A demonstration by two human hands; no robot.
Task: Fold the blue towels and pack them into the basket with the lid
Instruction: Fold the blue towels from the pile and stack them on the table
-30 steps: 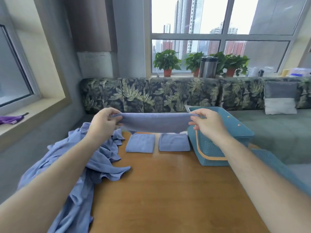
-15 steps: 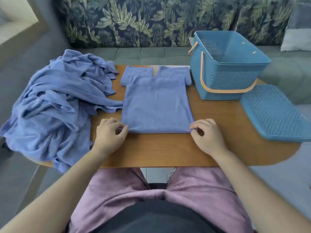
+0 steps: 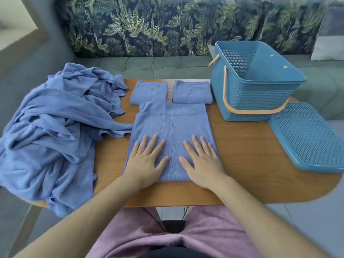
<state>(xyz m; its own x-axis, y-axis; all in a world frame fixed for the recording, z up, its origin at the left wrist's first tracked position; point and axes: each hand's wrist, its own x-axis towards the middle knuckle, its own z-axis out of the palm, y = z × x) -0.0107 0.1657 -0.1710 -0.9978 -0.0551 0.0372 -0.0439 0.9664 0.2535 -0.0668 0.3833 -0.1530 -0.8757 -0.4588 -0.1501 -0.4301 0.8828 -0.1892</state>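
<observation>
The half-folded blue terry towel (image 3: 171, 135) lies flat in the middle of the frame on the oval wooden table (image 3: 251, 155). Its long axis runs from the table's near edge up the frame toward the sofa, and its hemmed far end points that way. Both hands press its lower half, the left hand (image 3: 147, 161) and the right hand (image 3: 201, 162) palm down side by side. Their fingers are straight and spread, and they grip nothing.

The far end appears to ride over the near edges of the two small folded blue towels (image 3: 149, 92), which lie side by side at upper centre. A further fold could drag them askew or leave a lump. A tail of the crumpled heap of unfolded blue towels (image 3: 52, 127) at the left of the frame touches the towel's left side, so it may get caught in a sideways fold. That heap also spills over the table's left edge and looks liable to slide off if tugged.

The towel's near edge sits close to the table's front, so smoothing toward the body could push it over.

At upper right the blue perforated plastic basket (image 3: 256, 101) with an orange handle stands open. Its blue perforated lid (image 3: 307, 138) lies just beside it at the right, overhanging the table's edge
</observation>
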